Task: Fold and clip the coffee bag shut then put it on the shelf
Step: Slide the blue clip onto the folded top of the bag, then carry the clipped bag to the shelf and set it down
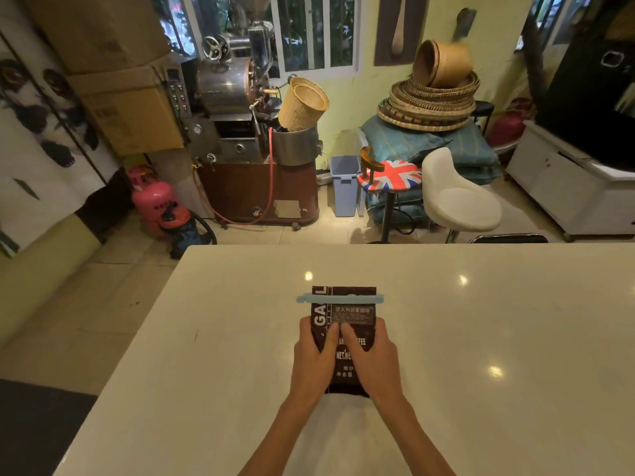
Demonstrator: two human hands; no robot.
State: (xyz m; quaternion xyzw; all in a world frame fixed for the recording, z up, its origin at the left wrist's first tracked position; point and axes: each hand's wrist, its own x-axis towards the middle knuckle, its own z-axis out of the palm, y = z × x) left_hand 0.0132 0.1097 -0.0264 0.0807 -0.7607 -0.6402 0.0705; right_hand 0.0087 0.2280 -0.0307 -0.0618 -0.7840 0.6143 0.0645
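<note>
Coffee bag (343, 324) lies flat on the white worktop (481, 338), held from both sides: left hand (314, 359) and right hand (372, 355) each closed on it. Beyond both grips, a pale blue clip (338, 298) crosses its folded top. Readable lettering: "GA", "NET.WE".

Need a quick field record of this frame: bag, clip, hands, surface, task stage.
bag: dark coffee bag, lying flat on the counter
clip: light blue sealing clip across the bag near its far end
left hand: gripping the bag's left edge
right hand: gripping the bag's right edge
surface: white counter
stage: clipped; not yet shelved; no shelf identifiable
</note>
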